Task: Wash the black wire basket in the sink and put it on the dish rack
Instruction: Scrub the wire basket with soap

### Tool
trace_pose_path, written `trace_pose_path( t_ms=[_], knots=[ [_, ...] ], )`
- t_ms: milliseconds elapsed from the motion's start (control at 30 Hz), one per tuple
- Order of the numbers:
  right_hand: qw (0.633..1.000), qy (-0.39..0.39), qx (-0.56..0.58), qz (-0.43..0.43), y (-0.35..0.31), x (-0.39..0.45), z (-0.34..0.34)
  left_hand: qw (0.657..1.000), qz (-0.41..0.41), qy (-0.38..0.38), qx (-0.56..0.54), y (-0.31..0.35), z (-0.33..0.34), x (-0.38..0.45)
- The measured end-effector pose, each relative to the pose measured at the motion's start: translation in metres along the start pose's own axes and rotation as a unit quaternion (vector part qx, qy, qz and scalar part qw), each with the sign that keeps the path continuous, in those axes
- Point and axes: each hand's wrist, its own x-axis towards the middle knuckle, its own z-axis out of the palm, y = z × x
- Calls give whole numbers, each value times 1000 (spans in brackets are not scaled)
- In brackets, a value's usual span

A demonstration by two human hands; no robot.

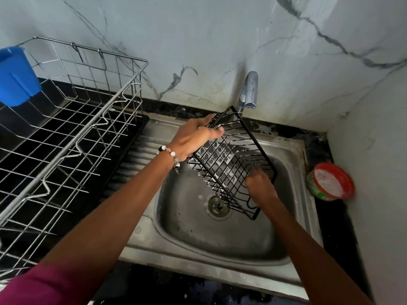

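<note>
Head view. The fingers of the left hand [193,137] are curled over the upper far rim of the black wire basket [231,164], thumb pressed on the near side of the same rim: a firm grip at the basket's top corner. The right hand [261,183] lies against the basket's lower right side; its fingers [256,172] are blurred, and whether they hold a scrubber or press bare against the wire cannot be told.

The basket is held tilted above the bowl of the sink [220,256], clear of its floor. Its long axis runs from the far side under the tap [248,91] down toward the near right, ending just beside the drain [218,205]. White suds cling to the mesh near the left hand, so washing is judged under way and rinsing not yet done.

The dish rack [66,133] stands on the counter at the sink's left edge, on the left hand's side. That hand is nearer and is judged the likelier carrier, swinging the basket leftward along its own length.

Materials: thin black coated wire, rectangular, open grid; brushed steel sink with ribbed drainboard; bright steel rod rack with a blue plastic cup [15,78] hung at its far left corner. A red-rimmed tub [330,181] of white paste sits at the sink's right edge.
</note>
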Motion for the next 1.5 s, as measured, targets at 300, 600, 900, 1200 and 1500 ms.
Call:
trace_pose_path(
  t_ms=[300,600,900,1200,1500],
  knots=[
    [968,-98,184,-141,-22,-22,15,999,32,17,-4,-13,6,-4],
    [985,-51,153,-63,30,1,7,999,43,-1,6,-7,5,-7],
    [963,-65,251,-71,-37,-23,23,997,74,34,12,-15,8,-10],
    [958,-88,266,58,-19,-21,8,994,88,60,-31,-33,11,-9],
    [817,-93,538,185,-53,22,-37,993,36,67,-85,-47,27,-10]
  ],
)
